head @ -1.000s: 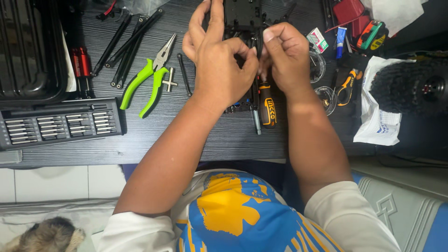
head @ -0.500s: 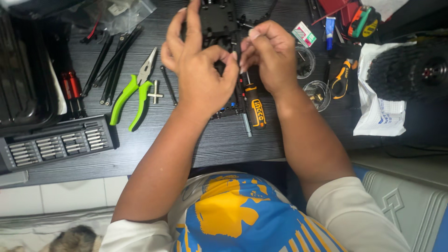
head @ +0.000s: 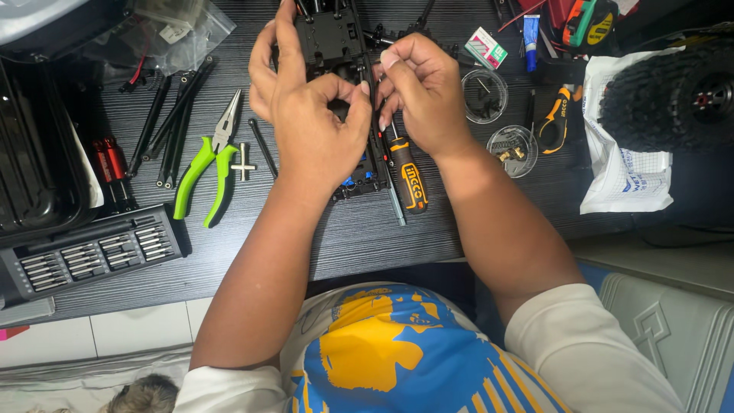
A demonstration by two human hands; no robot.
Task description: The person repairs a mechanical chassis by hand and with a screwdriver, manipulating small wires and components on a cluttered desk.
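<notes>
A black model-car chassis [head: 330, 38] lies on the dark wooden desk [head: 321, 237] in front of me. My left hand [head: 310, 115] rests over it, thumb and forefinger curled against the frame, the other fingers stretched up along its left side. My right hand [head: 420, 92] is pinched at the chassis's right edge, fingertips meeting my left thumb; what it pinches is too small to see. An orange-and-black screwdriver [head: 409, 180] lies on the desk just below my right hand.
Green-handled pliers [head: 210, 164] and a small cross wrench [head: 243, 163] lie left. A bit set tray [head: 92, 252] sits at lower left. Two clear dishes [head: 511, 149] of small parts, orange cutters [head: 554, 118], a knobby tyre [head: 673, 95] on white paper stand right.
The view has shifted, so hands and chassis sit lower and more central. Both hands stay together on the chassis; the left fingers remain raised.
</notes>
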